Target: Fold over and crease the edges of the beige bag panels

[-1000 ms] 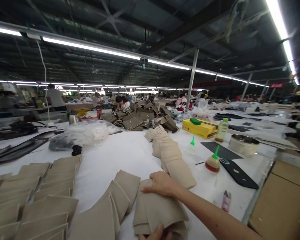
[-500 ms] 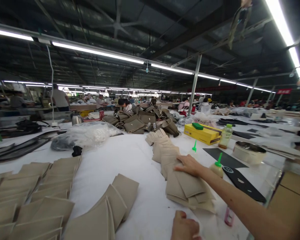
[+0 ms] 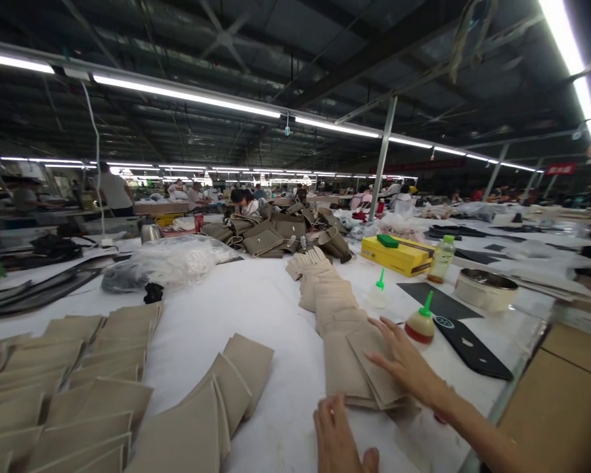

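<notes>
Panels [image 3: 345, 368], taupe, stacked askew on the white table [image 3: 270, 309], right of centre in my head view. They sit at the near end of a row [image 3: 325, 289] of overlapping ones that runs back toward a dark heap [image 3: 285, 230].

Right hand [image 3: 406, 364]: I read it as released, palm down, fingers spread wide over the right side of the stack. The hand covers part of the top panel; I cannot tell from this feed whether the fingertips press on it or hang just above.

Left hand [image 3: 337, 433]: also released, fingers loosely bent and close together, thumb held apart. It lies at the stack's near left corner. I cannot tell whether the fingertips touch the edge.

To the left, well apart from both hands, I log a fan [image 3: 201, 407] of similar pieces, then longer rows [image 3: 93, 368] beyond it.

Right of the stack: a squeeze bottle [image 3: 420, 323] with a green nozzle, near the right hand, just beside a black slab [image 3: 473, 348]. Farther back I note a second squeeze bottle [image 3: 377, 295], a yellow box [image 3: 396, 256] bearing a green block [image 3: 387, 241], and a round tin [image 3: 485, 292].
</notes>
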### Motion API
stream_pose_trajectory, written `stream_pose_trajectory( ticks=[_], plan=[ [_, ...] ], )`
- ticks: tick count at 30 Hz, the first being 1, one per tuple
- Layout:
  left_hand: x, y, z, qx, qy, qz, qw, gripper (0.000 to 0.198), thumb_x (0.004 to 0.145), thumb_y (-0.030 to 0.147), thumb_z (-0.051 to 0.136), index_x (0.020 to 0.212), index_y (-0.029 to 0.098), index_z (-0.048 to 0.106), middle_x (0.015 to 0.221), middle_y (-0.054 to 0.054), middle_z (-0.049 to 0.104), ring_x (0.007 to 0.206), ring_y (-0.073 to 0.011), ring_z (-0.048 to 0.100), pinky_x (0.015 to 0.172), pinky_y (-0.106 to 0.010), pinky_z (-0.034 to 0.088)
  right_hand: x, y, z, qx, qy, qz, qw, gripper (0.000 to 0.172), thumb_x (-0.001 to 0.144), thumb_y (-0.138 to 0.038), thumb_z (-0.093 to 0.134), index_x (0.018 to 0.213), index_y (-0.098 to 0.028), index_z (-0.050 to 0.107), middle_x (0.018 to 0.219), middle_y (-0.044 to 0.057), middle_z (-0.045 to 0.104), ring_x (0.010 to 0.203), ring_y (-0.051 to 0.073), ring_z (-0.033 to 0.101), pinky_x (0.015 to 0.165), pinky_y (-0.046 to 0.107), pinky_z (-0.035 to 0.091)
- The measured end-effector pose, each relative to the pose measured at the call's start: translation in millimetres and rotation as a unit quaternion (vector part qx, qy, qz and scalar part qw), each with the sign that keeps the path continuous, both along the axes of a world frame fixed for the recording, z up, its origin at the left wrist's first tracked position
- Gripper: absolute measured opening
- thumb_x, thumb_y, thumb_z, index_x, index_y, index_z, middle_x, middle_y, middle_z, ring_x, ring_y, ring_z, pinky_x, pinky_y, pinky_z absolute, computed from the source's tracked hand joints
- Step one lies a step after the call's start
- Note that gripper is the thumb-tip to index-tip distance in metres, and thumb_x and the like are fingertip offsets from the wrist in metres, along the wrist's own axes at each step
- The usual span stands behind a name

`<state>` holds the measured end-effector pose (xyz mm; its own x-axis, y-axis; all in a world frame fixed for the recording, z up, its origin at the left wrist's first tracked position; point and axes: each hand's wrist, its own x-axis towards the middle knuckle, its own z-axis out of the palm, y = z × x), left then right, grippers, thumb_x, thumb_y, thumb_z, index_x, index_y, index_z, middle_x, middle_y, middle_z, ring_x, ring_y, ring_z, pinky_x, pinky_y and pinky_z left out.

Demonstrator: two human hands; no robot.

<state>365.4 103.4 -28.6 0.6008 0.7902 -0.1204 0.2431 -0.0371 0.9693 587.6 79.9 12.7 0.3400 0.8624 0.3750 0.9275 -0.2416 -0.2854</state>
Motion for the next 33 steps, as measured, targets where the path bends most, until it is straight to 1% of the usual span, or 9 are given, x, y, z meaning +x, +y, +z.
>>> stream_pose_trajectory(
  ticks=[3, 6, 11, 15, 20, 23, 27, 30, 33],
  plan=[
    [1, 8, 2.6, 0.140, 0.095, 0.035, 0.985, 0.090, 0.061, 0.009, 0.064, 0.147, 0.013, 0.036, 0.157, -0.016, 0.018, 0.145, -0.0359, 0.008, 0.118, -0.045, 0.006, -23, -39, -47.5, 0.000, -0.002, -0.041, 0.999, 0.087, 0.080, -0.054, 0.060, 0.151, -0.030, 0.017, 0.156, 0.017, 0.021, 0.136, 0.042, 0.036, 0.103, 0.060, 0.039],
    [10, 15, -1.5, 0.153, 0.125, 0.008, 0.980, 0.082, 0.067, 0.007, 0.061, 0.145, 0.019, 0.040, 0.159, -0.012, 0.019, 0.146, -0.0343, 0.008, 0.118, -0.045, 0.008, -35, -49, -79.5, 0.017, -0.030, -0.057, 0.998, 0.097, 0.075, -0.035, 0.063, 0.152, -0.037, 0.004, 0.160, 0.012, 0.009, 0.138, 0.042, 0.032, 0.103, 0.061, 0.040],
    [37, 32, -0.4, 0.143, 0.094, -0.015, 0.985, 0.080, 0.069, -0.004, 0.049, 0.145, 0.022, 0.042, 0.155, -0.013, 0.030, 0.143, -0.0289, 0.022, 0.118, -0.042, 0.017, -23, -10, -79.0, 0.050, -0.077, -0.034, 0.995, 0.098, 0.075, -0.007, 0.050, 0.152, -0.038, -0.003, 0.162, 0.009, -0.001, 0.143, 0.038, 0.025, 0.108, 0.056, 0.038],
    [57, 58, 4.4, 0.161, 0.069, -0.041, 0.984, 0.080, 0.072, -0.007, 0.043, 0.147, 0.021, 0.037, 0.157, -0.015, 0.023, 0.145, -0.0288, 0.022, 0.118, -0.041, 0.019, 4, 31, -72.1, 0.083, -0.104, -0.040, 0.990, 0.098, 0.078, 0.000, 0.045, 0.152, -0.037, -0.007, 0.162, 0.009, -0.008, 0.143, 0.037, 0.027, 0.108, 0.050, 0.040],
    [78, 93, 0.5, 0.188, 0.029, -0.070, 0.979, 0.081, 0.075, -0.003, 0.045, 0.149, 0.023, 0.030, 0.159, -0.015, 0.019, 0.145, -0.0325, 0.020, 0.118, -0.044, 0.021, 32, 67, -73.8, 0.082, -0.096, -0.063, 0.990, 0.089, 0.086, -0.008, 0.042, 0.152, -0.037, -0.011, 0.162, 0.013, 0.002, 0.143, 0.038, 0.024, 0.102, 0.057, 0.043],
    [80, 104, -0.3, 0.196, 0.013, -0.082, 0.977, 0.078, 0.076, 0.000, 0.048, 0.148, 0.027, 0.034, 0.159, -0.010, 0.022, 0.146, -0.0314, 0.020, 0.119, -0.043, 0.020, 40, 74, -74.5, 0.074, -0.077, -0.080, 0.991, 0.081, 0.090, -0.031, 0.046, 0.153, -0.034, -0.006, 0.160, 0.017, 0.010, 0.139, 0.043, 0.031, 0.095, 0.072, 0.040],
    [64, 95, -0.7, 0.184, 0.006, -0.072, 0.980, 0.070, 0.079, 0.006, 0.048, 0.145, 0.028, 0.041, 0.162, -0.005, 0.013, 0.148, -0.0313, 0.007, 0.121, -0.045, 0.010, 54, 61, -84.3, 0.067, -0.008, -0.038, 0.997, 0.084, 0.085, -0.061, 0.047, 0.153, -0.034, 0.006, 0.161, 0.015, 0.011, 0.141, 0.046, 0.025, 0.097, 0.075, 0.035],
    [45, 79, -0.7, 0.167, 0.000, -0.071, 0.983, 0.058, 0.081, 0.014, 0.050, 0.139, 0.020, 0.051, 0.162, -0.007, 0.010, 0.148, -0.0328, 0.007, 0.121, -0.043, 0.010, 69, 49, -94.6, 0.091, 0.050, 0.037, 0.994, 0.080, 0.088, -0.061, 0.040, 0.154, -0.029, 0.008, 0.162, 0.013, 0.013, 0.147, 0.038, 0.010, 0.110, 0.061, 0.027],
    [22, 63, 4.7, 0.151, 0.019, -0.084, 0.985, 0.057, 0.081, 0.023, 0.054, 0.137, 0.012, 0.052, 0.161, -0.013, 0.015, 0.146, -0.0351, 0.013, 0.120, -0.044, 0.016, 73, 51, -97.2, 0.133, 0.083, 0.040, 0.987, 0.085, 0.087, -0.067, 0.034, 0.155, -0.020, 0.011, 0.157, 0.019, 0.024, 0.145, 0.035, 0.018, 0.111, 0.054, 0.028]
  ],
)
